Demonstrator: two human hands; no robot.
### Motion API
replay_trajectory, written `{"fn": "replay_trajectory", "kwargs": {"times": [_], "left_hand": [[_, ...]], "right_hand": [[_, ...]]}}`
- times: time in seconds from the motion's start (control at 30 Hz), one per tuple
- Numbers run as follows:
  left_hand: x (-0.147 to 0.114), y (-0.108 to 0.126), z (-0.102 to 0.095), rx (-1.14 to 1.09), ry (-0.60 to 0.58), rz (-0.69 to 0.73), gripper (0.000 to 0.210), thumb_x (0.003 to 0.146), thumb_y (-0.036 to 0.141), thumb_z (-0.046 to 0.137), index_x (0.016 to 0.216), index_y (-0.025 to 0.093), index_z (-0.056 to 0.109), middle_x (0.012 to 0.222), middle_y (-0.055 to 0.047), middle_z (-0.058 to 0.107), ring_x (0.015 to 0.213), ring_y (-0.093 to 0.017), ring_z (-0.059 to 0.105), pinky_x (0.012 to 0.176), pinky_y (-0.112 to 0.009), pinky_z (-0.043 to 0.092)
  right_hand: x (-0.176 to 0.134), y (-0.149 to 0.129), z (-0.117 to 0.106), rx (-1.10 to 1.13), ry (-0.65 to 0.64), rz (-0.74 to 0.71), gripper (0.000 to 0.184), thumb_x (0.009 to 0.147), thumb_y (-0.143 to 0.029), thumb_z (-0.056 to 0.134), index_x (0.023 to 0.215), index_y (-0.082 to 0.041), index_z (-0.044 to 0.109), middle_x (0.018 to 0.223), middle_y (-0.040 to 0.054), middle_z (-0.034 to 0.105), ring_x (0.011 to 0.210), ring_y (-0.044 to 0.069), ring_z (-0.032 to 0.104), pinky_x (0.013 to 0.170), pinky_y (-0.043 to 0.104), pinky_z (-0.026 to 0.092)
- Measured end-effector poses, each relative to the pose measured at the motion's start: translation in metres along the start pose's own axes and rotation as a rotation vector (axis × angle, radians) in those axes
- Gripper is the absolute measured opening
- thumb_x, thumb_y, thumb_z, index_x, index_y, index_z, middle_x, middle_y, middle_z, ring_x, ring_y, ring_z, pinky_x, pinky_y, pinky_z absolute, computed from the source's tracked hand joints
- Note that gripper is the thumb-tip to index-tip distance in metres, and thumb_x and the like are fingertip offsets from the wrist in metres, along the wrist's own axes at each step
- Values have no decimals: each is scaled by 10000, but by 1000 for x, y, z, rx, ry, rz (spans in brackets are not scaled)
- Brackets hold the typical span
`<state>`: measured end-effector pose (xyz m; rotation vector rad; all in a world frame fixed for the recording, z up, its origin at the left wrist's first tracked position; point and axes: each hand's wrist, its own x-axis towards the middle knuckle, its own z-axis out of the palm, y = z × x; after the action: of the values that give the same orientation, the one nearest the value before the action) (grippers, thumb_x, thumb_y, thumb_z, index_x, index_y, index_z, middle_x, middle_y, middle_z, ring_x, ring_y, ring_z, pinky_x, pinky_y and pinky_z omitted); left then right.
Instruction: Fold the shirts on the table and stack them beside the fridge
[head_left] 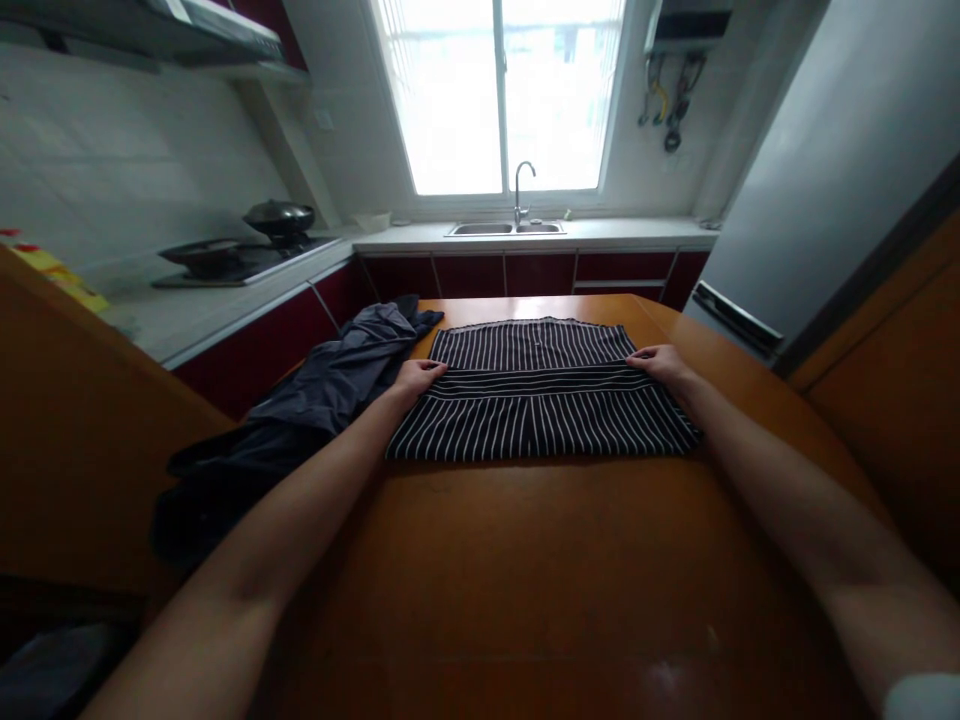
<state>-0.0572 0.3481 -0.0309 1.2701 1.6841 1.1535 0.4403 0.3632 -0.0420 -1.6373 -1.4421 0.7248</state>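
At the far left, yellow packaging [64, 278] is partly hidden behind a wooden panel. Beyond it, a dark pan [206, 258] and a lidded pan [277, 215] are set on a cooktop [259, 262]. Nearer, a crumpled heap of dark clothing [337, 365] is draped over the left edge of the wooden counter [540, 550]. Just to the right of the heap, the upper left corner of the striped garment's folded band is pinched by the left hand [420, 377], its thumb and fingers closed together on the fabric.

The striped garment [536, 428], black with white lines, is spread across the far half of the counter, between the two hands. Its band, on which the stripes are run sideways, is held level across the middle; one striped section is left beyond it and another on the near side. Behind it, against the far wall, a sink [480, 229] and a faucet [517, 180] are placed below a bright window [450, 110].

The band's right end is gripped by the right hand [664, 362], also with fingers pinched shut. At the far right, a grey refrigerator [825, 170] is seen.
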Motion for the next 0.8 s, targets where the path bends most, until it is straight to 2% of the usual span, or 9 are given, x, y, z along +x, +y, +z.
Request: {"fn": "replay_trajectory", "kwargs": {"times": [0.1, 0.17, 0.23, 0.3, 0.4, 0.47, 0.53, 0.63, 0.8], "left_hand": [[2, 7, -3, 109, -4, 75, 390, 535, 405, 920, 742, 150, 710, 715, -87, 724, 788, -260, 716, 790, -356, 567], [0, 17, -4, 181, 3, 158, 348, 578, 346, 895, 806, 150, 720, 887, -124, 751, 992, -309, 706, 923, -381, 537], [-10, 28, 4, 230, 2, 253, 360, 653, 288, 842, 965, 149, 728, 1166, -148, 718, 1237, -320, 603, 1084, -379, 438], [-32, 38, 24, 321, -63, 404, 418, 780, 269, 738, 1175, 140, 688, 1398, -144, 603, 1385, -288, 476, 1184, -357, 319], [-80, 41, 70, 646, -315, 753, 490, 997, 329, 458, 1427, 105, 526, 1535, -162, 469, 1445, -263, 397, 1218, -398, 250], [-112, 34, 97, 782, -414, 828, 548, 1050, 413, 340, 1517, 138, 423, 1595, -144, 388, 1501, -271, 299, 1227, -466, 203], [-134, 24, 112, 875, -451, 825, 606, 1060, 490, 279, 1569, 166, 341, 1640, -132, 298, 1533, -288, 212, 1229, -520, 149], [-143, 10, 109, 936, -446, 796, 654, 1054, 553, 243, 1591, 185, 303, 1660, -114, 237, 1548, -288, 155, 1235, -523, 99], [-133, -4, 69, 954, -402, 735, 656, 1046, 583, 245, 1595, 227, 298, 1665, -70, 233, 1549, -281, 152, 1235, -514, 119]], "right_hand": [[4, -2, -2, -113, 15, 21, 192, 706, -258, 828, 793, -124, 721, 704, 78, 707, 717, 205, 661, 748, 341, 554], [1, -10, -1, -186, 53, 7, 199, 727, -253, 802, 864, -127, 733, 854, 122, 733, 893, 259, 674, 888, 397, 530], [-11, -24, 7, -304, 117, -92, 280, 795, -282, 737, 1030, -130, 734, 1089, 176, 713, 1115, 321, 621, 1032, 460, 452], [-33, -42, 25, -439, 134, -299, 396, 895, -327, 617, 1232, -127, 679, 1303, 201, 631, 1273, 348, 529, 1117, 488, 374], [-75, -63, 67, -488, -56, -603, 493, 994, -386, 440, 1399, -140, 575, 1477, 170, 522, 1382, 312, 450, 1171, 462, 328], [-98, -65, 92, -515, -197, -663, 541, 1015, -440, 381, 1471, -176, 505, 1563, 141, 439, 1456, 296, 366, 1193, 490, 289], [-110, -56, 103, -568, -283, -634, 589, 1022, -493, 344, 1522, -196, 434, 1616, 130, 360, 1507, 301, 277, 1200, 550, 242], [-108, -26, 87, -669, -294, -531, 645, 1019, -551, 310, 1554, -197, 375, 1640, 136, 301, 1531, 302, 211, 1207, 590, 179], [-89, 24, 21, -781, -209, -336, 699, 1010, -579, 261, 1556, -157, 375, 1643, 150, 287, 1535, 292, 199, 1226, 558, 154]]}}
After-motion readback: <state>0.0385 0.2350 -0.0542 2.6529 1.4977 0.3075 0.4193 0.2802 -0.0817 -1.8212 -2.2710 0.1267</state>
